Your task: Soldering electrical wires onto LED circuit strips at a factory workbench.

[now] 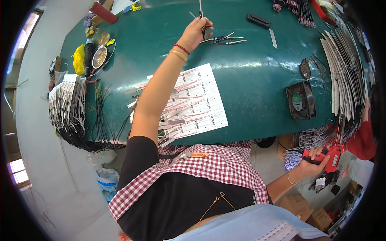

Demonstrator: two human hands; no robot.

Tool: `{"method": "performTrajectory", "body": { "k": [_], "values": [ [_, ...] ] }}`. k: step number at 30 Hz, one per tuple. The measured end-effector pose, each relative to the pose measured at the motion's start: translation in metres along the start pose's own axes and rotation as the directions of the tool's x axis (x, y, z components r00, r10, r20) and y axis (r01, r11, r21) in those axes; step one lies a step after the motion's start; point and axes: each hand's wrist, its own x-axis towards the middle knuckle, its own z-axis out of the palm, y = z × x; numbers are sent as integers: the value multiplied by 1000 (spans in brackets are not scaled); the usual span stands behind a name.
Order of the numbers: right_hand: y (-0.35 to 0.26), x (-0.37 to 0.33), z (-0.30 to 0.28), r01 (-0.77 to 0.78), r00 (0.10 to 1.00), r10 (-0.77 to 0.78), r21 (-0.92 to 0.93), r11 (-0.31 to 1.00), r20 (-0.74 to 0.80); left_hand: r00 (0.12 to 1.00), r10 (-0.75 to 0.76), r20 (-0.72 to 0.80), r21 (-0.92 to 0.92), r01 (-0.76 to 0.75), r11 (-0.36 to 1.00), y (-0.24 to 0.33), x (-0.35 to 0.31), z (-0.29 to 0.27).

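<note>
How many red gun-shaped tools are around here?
1: the red gun-shaped tool, gripped in the right hand, just off the lower right edge of the green table. Others may be hidden in the clutter.

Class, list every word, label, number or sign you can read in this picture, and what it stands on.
White sheet: rows of dark print, too small to read.
Round label on the black fan: too small to read.
Red tool in the right hand: pale marking, too small to read.
Orange badge on the checked apron: lettering, not copied here.
</note>
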Motion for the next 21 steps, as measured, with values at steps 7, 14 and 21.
{"method": "performTrajectory", "body": {
  "k": [7, 14, 21],
  "values": [
    [4, -2, 7, -32, 998, 31, -15, 999, -48, 962, 260, -84, 274, -228, 934, -19, -15, 2],
    [7, -2, 5, -40, 999, 41, 10, 999, -33, 935, 354, 24, 486, -320, 813, -27, -9, -5],
    [10, -6, 2, -62, 998, 63, 15, 998, -19, 967, 249, -45, 586, -176, 791, -13, -19, 2]
  ]
}}
